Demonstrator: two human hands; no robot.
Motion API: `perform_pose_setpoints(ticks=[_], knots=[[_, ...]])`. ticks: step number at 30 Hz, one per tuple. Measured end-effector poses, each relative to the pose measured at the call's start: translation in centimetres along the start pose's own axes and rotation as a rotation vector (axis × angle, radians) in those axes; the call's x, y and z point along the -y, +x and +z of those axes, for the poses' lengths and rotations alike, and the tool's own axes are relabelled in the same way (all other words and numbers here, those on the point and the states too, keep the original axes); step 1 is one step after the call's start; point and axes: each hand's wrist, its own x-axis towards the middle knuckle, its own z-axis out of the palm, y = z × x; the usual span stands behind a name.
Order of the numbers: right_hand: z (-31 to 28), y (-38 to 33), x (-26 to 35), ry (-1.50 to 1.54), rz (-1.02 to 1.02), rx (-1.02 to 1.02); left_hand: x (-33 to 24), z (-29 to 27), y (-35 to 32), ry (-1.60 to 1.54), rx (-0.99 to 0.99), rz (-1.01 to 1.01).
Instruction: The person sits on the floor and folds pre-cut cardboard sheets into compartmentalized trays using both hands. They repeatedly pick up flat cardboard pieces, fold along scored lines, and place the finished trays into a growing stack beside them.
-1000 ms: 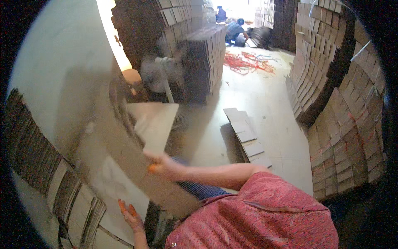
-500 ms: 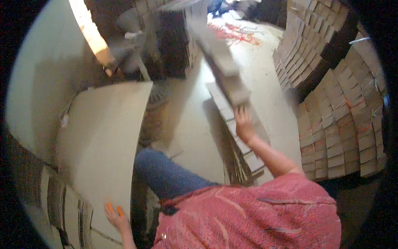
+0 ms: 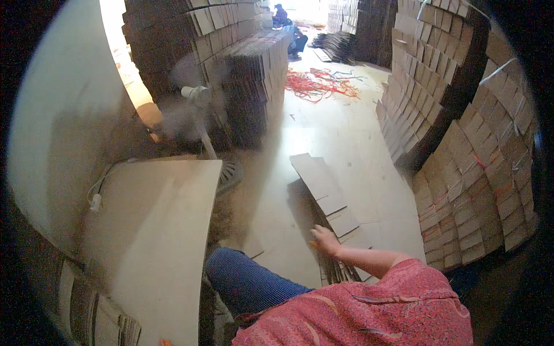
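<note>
Probably left fingers, cut off by lower edge; fan partly blurred.

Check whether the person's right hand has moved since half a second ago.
Yes. Judged against the tangled heap of thin red strips, the right hand has moved farther away, back toward the patterned red fabric shirt.

Far opening: washed out to white, the strongest light reaching you.
Left strip: glares at you, white fading to orange.
Floor: you see a pale sheen, with a soft shadow left of the card stack.
Fan: its blades blur.
Lower corners: dim and grainy for you.
Rim: black at both sides, your straight edges bending near it.
</note>
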Motion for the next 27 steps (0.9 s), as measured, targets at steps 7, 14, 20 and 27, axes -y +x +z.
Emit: perform_pose_setpoints(ticks=[7,14,20,27], knots=[[-3.7,8.1,25.2,0.563,-0.503,-0.025,-2.4,-2.0,0.3,0.072,-0.036,0.015],[-5.3,10.8,32.8,0.155,-0.281,0.447,-0.9,-1.8,1.1,-0.010,0.029,-0.031],[-0.5,11.2,33.1,0.062,-0.668,0.054,-0.6,-2.4,1.7,0.037,0.046,-0.035],[-0.9,11.4,35.1,0.038,-0.804,0.152,-0.3,-2.8,1.7,0.093,-0.031,0.030]])
